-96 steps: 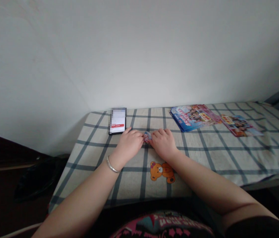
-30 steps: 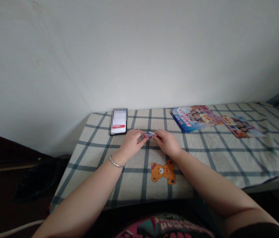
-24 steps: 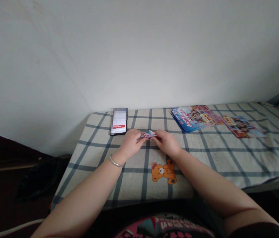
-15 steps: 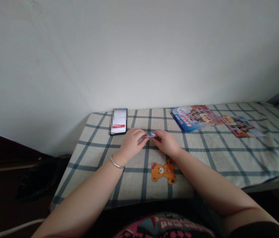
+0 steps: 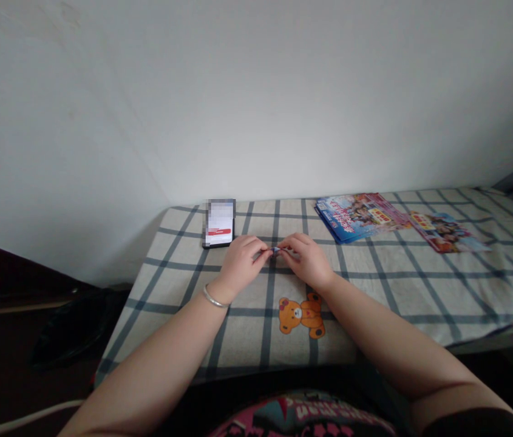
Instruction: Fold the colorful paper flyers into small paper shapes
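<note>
Between my two hands is a small folded piece of printed paper (image 5: 275,250), mostly covered by the fingers. My left hand (image 5: 244,261) pinches its left end, thumb against the fingertips. At the right end, my right hand (image 5: 305,260) is closed on the same paper. Both hands are low over the checked tablecloth (image 5: 247,328), fingertips close together. A phone (image 5: 220,224) with a lit screen lies just beyond my left hand.
A stack of blue and red printed leaflets (image 5: 351,218) lies at the back right, with another leaflet (image 5: 447,232) beside it. An orange bear picture (image 5: 300,317) is on the cloth near me. A wall (image 5: 283,103) stands behind the table. A black bag (image 5: 78,321) is at lower left.
Less of the folded paper shows between my fingers than before, and it looks narrower. My right fingers have shifted slightly on it. The phone and leaflets stay in place.
</note>
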